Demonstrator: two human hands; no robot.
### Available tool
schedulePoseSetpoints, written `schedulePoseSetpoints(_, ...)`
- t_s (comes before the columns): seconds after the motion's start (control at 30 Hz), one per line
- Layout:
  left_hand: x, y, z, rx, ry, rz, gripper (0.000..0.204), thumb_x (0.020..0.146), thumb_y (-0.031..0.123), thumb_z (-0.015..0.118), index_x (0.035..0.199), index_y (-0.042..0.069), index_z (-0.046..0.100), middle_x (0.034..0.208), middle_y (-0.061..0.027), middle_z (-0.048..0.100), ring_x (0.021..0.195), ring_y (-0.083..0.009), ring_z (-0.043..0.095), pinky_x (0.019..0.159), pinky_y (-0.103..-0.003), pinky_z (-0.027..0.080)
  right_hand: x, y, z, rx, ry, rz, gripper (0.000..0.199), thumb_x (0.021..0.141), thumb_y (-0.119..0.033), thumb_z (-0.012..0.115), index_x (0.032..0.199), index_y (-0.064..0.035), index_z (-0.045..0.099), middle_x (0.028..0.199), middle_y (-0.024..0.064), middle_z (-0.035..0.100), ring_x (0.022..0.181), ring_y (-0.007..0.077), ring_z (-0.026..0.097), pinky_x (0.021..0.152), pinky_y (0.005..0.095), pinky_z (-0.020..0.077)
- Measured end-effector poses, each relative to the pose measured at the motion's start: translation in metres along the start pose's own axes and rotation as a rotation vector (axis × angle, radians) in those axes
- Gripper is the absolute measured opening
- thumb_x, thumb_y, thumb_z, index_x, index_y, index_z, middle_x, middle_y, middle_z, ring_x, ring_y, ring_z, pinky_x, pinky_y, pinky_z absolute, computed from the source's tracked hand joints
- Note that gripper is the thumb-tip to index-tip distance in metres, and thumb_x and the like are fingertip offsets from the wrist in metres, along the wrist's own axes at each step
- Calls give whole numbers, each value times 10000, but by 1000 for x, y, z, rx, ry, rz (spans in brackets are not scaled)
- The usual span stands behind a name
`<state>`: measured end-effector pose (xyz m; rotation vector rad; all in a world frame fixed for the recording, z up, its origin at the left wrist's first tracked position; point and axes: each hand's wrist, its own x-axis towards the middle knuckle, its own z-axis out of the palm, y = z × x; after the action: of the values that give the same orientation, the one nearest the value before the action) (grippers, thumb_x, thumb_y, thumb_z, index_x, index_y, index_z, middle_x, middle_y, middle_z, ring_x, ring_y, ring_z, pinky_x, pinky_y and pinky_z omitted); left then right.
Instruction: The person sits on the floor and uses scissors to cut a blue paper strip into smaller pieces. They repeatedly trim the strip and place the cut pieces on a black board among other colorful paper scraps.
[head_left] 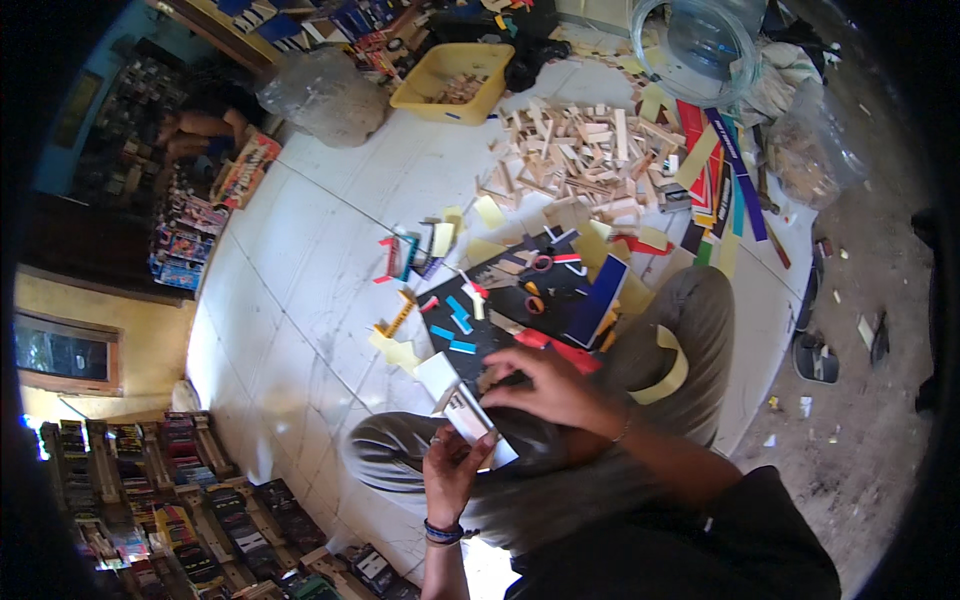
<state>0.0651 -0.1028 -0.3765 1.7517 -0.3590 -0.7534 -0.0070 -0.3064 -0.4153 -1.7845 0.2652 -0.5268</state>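
The left grip (455, 472) was clamped on a white card strip (466, 414) over the person's bent legs (690, 320), while the right grip (550, 388) hung just beside it, fingers curled, though whether they pinched anything I could not tell. With its far end splayed, the strip looked only partly made up; just beyond, small blue strips (460, 315) lay apparently already cut on a black board (486, 341). Farther off, a large heap of wooden blocks (590, 150) on the tiled floor (270, 250), near a yellow tub (450, 110), suggested much remained.
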Motion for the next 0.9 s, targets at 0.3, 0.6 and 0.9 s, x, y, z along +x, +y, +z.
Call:
schedulePoseSetpoints(0.3,77,15,-10,89,-289,13,274,925,170,719,1092,-22,617,877,-37,682,800,-74,618,699,-226,482,-3,30,-25,-862,25,90,356,827,-335,739,1046,-84,613,984,110,575,936,306,609,815,458,457)
schedulePoseSetpoints(0.6,104,7,2,383,-239,18,276,883,220,756,1017,-8,676,810,-71,709,744,-102,657,684,-264,511,-43,14,-62,493,296,787,341,1036,-371,489,1166,-78,603,835,6,565,761,104,559,646,297,518)
schedulePoseSetpoints(0.9,113,6,18,702,-113,261,368,816,286,797,1030,17,665,797,-101,740,694,-213,705,617,-315,524,-55,9,-59,-245,-4,322,251,1016,-245,539,1135,-25,550,950,192,661,845,344,669,709,419,511)
